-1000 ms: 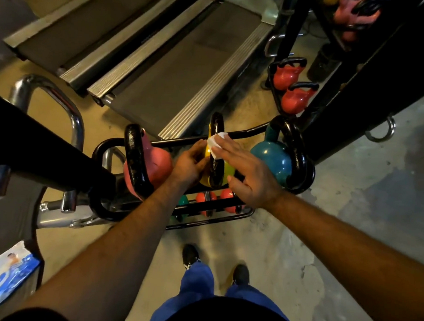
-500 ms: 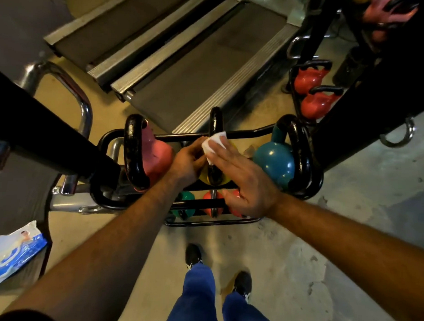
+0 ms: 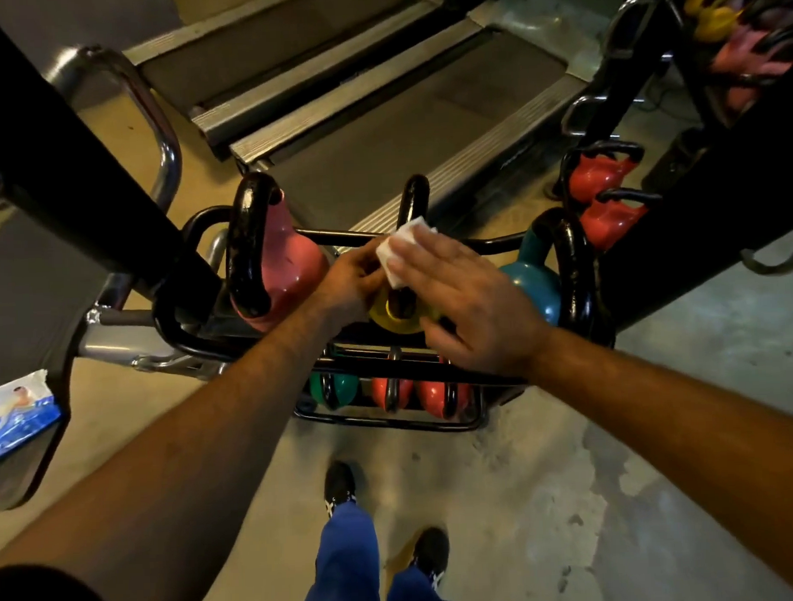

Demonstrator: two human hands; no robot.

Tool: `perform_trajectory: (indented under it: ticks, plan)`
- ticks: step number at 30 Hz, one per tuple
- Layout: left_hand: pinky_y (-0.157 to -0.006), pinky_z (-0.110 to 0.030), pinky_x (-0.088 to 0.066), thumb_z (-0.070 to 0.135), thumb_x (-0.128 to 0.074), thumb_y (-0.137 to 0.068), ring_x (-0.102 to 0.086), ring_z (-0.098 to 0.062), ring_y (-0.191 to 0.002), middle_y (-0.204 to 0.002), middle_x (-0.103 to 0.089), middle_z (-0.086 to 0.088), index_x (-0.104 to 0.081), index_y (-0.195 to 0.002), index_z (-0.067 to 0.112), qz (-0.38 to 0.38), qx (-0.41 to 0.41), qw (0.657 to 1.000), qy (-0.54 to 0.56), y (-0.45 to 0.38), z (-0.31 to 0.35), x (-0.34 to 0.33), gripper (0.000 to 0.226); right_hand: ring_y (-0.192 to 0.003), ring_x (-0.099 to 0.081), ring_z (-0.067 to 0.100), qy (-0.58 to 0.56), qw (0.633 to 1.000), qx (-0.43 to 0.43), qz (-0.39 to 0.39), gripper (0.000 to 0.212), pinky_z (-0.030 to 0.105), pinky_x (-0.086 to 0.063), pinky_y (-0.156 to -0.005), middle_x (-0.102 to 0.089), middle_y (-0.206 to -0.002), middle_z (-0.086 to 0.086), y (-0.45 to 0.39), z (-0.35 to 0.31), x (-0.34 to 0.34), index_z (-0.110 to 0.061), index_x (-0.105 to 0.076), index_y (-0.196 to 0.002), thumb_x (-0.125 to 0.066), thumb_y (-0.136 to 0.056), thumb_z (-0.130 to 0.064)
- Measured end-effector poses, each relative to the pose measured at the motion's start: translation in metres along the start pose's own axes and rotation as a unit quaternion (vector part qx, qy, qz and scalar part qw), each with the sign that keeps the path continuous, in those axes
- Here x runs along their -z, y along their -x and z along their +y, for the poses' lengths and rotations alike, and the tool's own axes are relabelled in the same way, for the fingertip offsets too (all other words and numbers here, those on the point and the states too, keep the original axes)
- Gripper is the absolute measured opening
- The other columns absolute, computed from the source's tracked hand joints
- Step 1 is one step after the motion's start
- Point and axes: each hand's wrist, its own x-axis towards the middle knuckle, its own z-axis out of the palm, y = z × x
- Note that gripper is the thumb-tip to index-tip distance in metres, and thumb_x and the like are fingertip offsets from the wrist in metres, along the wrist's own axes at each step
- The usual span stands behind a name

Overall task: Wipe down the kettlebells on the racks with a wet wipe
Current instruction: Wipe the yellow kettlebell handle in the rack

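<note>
On the rack's (image 3: 496,244) top rail, a yellow kettlebell (image 3: 397,320), black-handled, under flat right hand (image 3: 473,304) and wet wipe (image 3: 399,250)

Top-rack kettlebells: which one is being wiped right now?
The yellow kettlebell in the middle, between the pink kettlebell and teal kettlebell. Only it has both hands and the wet wipe on it.

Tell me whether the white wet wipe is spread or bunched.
Folded flat, not bunched: the white wet wipe lies under the right hand's straight fingers.
</note>
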Motion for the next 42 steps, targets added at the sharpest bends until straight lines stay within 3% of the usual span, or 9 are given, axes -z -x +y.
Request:
perform_trajectory:
  ticks: [3,9,12,17,23,28,35,39,42]
  plan:
    - [-0.069,-0.016,-0.05,-0.005,-0.045,-0.1,-0.066,0.005,-0.07,-0.074,-0.073,0.015,-0.058,-0.111,0.007,0.006,0.003,0.999,-0.039,-0.001,0.001,0.003,0.021,-0.153,-0.021,0.032,0.033,0.998,0.048,-0.025,0.064,0.052,-0.024,-0.123,-0.038,-0.158,0.018,0.009,-0.007,-0.013,-0.001,-0.043,-0.149,-0.055,-0.09,-0.021]
    - [-0.072,-0.017,-0.051,-0.003,-0.058,-0.093,-0.062,-0.005,-0.082,-0.105,-0.057,-0.019,-0.055,-0.123,-0.001,-0.022,-0.019,0.999,-0.017,0.003,-0.003,0.003,0.03,-0.151,-0.025,0.033,0.157,0.979,0.122,-0.03,0.059,0.05,-0.025,-0.123,-0.039,-0.157,0.016,0.018,-0.001,-0.022,-0.003,-0.046,-0.147,-0.052,-0.091,-0.019]
    - [-0.072,-0.015,-0.053,-0.013,-0.054,-0.092,-0.065,0.0,-0.078,-0.099,-0.062,-0.008,-0.058,-0.116,0.005,-0.003,-0.015,1.0,-0.024,0.002,0.0,0.003,0.03,-0.152,-0.022,0.036,0.15,0.986,0.067,-0.002,0.062,0.052,-0.024,-0.123,-0.035,-0.159,0.017,0.014,-0.007,-0.028,-0.003,-0.042,-0.149,-0.052,-0.09,-0.018]
    - [-0.073,-0.016,-0.051,0.001,-0.057,-0.097,-0.066,-0.001,-0.085,-0.11,-0.064,-0.012,-0.054,-0.13,-0.001,-0.005,-0.017,1.0,-0.011,0.001,-0.006,0.004,0.033,-0.153,-0.011,0.032,0.24,0.957,0.149,-0.07,0.062,0.047,-0.008,-0.126,-0.024,-0.162,0.017,0.029,-0.006,-0.037,-0.002,-0.036,-0.152,-0.042,-0.096,-0.026]
    - [-0.072,-0.014,-0.053,-0.01,-0.054,-0.094,-0.066,0.003,-0.075,-0.095,-0.063,-0.003,-0.056,-0.118,0.001,0.015,-0.002,1.0,-0.001,-0.002,-0.005,0.002,0.026,-0.153,-0.011,0.035,0.176,0.982,0.061,-0.025,0.069,0.051,-0.016,-0.125,-0.024,-0.163,0.02,0.016,-0.007,-0.031,-0.002,-0.029,-0.155,-0.051,-0.092,-0.021]
    - [-0.087,-0.022,-0.051,0.004,-0.061,-0.094,-0.062,-0.017,-0.104,-0.119,-0.064,-0.017,-0.052,-0.135,-0.004,0.013,-0.028,0.999,-0.021,0.0,-0.01,0.002,0.042,-0.154,-0.014,0.033,0.187,0.975,0.107,-0.049,0.072,0.046,-0.013,-0.126,-0.025,-0.163,0.018,0.025,-0.006,-0.03,-0.002,-0.03,-0.154,-0.043,-0.101,-0.048]
    - [-0.094,-0.028,-0.051,0.008,-0.06,-0.097,-0.064,-0.015,-0.111,-0.129,-0.064,-0.014,-0.055,-0.134,0.006,0.017,-0.027,0.999,-0.002,-0.004,-0.015,0.001,0.037,-0.154,-0.017,0.03,0.242,0.952,0.172,-0.079,0.057,0.049,-0.016,-0.125,-0.026,-0.162,0.015,0.036,0.001,-0.038,-0.005,-0.03,-0.154,-0.044,-0.101,-0.019]
    - [-0.084,-0.026,-0.053,0.001,-0.066,-0.088,-0.064,-0.015,-0.1,-0.119,-0.064,-0.016,-0.055,-0.133,0.001,0.029,-0.015,0.999,0.024,-0.002,-0.012,0.0,0.046,-0.151,-0.026,0.035,0.215,0.973,0.081,-0.008,0.05,0.052,-0.025,-0.122,-0.035,-0.159,0.019,0.016,-0.006,-0.024,-0.002,-0.038,-0.15,-0.041,-0.105,-0.022]
    - [-0.086,-0.027,-0.051,0.0,-0.065,-0.087,-0.064,-0.014,-0.098,-0.114,-0.065,-0.015,-0.058,-0.127,0.002,0.017,-0.014,1.0,0.02,0.002,-0.011,-0.003,0.041,-0.151,-0.023,0.034,0.23,0.964,0.124,-0.052,0.051,0.051,-0.021,-0.124,-0.037,-0.157,0.019,0.024,-0.015,-0.028,-0.003,-0.041,-0.149,-0.045,-0.104,-0.027]
